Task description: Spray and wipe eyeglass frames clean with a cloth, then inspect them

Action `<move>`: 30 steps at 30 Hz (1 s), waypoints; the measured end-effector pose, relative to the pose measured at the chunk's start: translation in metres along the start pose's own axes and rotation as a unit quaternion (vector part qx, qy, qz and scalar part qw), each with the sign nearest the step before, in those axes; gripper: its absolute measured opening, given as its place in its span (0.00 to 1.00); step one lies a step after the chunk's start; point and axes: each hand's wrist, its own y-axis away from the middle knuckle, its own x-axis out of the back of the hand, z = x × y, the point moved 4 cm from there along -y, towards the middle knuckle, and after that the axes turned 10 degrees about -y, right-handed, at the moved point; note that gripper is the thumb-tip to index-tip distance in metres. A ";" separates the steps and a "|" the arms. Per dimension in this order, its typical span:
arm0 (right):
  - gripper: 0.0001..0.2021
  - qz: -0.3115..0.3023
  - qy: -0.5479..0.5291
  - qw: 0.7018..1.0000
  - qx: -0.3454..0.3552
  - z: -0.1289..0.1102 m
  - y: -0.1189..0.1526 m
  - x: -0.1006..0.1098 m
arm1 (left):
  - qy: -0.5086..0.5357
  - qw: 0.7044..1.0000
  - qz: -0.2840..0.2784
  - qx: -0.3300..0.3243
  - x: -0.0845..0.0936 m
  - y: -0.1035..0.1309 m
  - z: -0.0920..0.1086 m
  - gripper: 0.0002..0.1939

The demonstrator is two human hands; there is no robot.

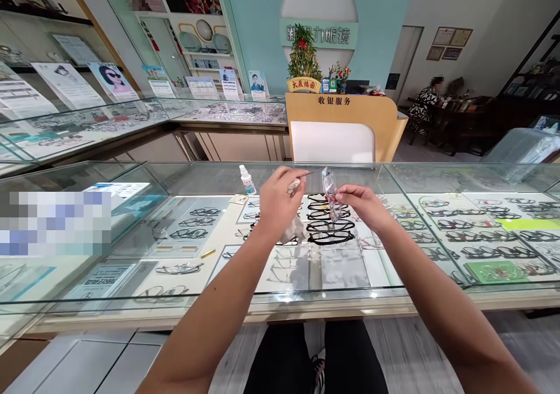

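Note:
Over the glass display counter, my right hand (pixel 361 203) is closed, pinching a pair of eyeglasses (pixel 329 183) with clear, shiny lenses, held on edge. My left hand (pixel 282 199) is closed beside it, with a pale crumpled cloth (pixel 294 231) in its grip, hanging below the palm. A thin dark bar, apparently a temple of the eyeglasses, runs from the left fingertips to the frame. Beneath both hands, dark-framed eyeglasses (pixel 331 238) lie in rows inside the case. To the left of my left hand stands a white spray bottle (pixel 247 180) with a blue label.
The glass counter (pixel 210 301) spans the width before me, with more spectacle frames (pixel 472 236) at right. A pixelated panel (pixel 55 222) covers the left. Further off are a cashier desk (pixel 343 120) with plants and a seated person (pixel 426 105).

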 end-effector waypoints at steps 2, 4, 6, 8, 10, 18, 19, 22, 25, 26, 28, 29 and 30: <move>0.12 -0.004 0.013 1.000 -0.021 -0.001 0.001 -0.001 | -0.037 0.999 0.037 -0.004 0.004 0.000 -0.004 0.10; 0.11 -0.012 0.019 0.999 -0.030 -0.002 0.002 -0.002 | -0.055 0.997 0.060 -0.005 0.005 0.001 -0.006 0.09; 0.10 -0.020 0.023 0.999 -0.034 -0.002 0.002 -0.004 | -0.064 0.996 0.070 -0.008 0.004 0.002 -0.007 0.10; 0.09 -0.026 0.023 0.999 -0.038 -0.003 0.002 -0.005 | -0.066 0.995 0.070 -0.012 0.003 0.003 -0.006 0.10; 0.09 -0.029 0.012 0.999 -0.037 -0.004 0.002 -0.006 | -0.060 0.996 0.070 -0.019 0.003 0.002 -0.003 0.10; 0.15 -0.011 -0.128 0.992 0.009 -0.013 0.002 -0.001 | -0.035 0.987 0.157 0.027 0.022 0.002 0.008 0.09; 0.14 -0.014 -0.139 0.990 0.013 -0.014 0.002 0.000 | -0.022 0.990 0.140 0.018 0.020 0.003 0.010 0.09; 0.15 -0.016 -0.160 0.987 0.018 -0.016 0.002 0.001 | 0.013 0.999 0.019 -0.041 0.007 0.006 0.017 0.09; 0.16 -0.031 -0.167 0.985 0.014 -0.016 0.002 0.001 | 0.016 0.987 -0.109 -0.113 -0.012 0.015 0.024 0.15; 0.16 -0.040 -0.167 0.985 0.013 -0.016 0.003 0.000 | 0.015 0.982 -0.132 -0.130 -0.017 0.018 0.025 0.16; 0.16 -0.054 -0.160 0.986 0.011 -0.016 0.003 -0.001 | 0.017 0.977 -0.148 -0.151 -0.022 0.021 0.025 0.16; 0.15 -0.057 -0.156 0.986 0.012 -0.016 0.004 -0.001 | 0.019 0.977 -0.149 -0.154 -0.024 0.022 0.024 0.16; 0.15 -0.056 -0.153 0.986 0.016 -0.016 0.004 -0.001 | 0.019 0.977 -0.147 -0.154 -0.024 0.023 0.024 0.16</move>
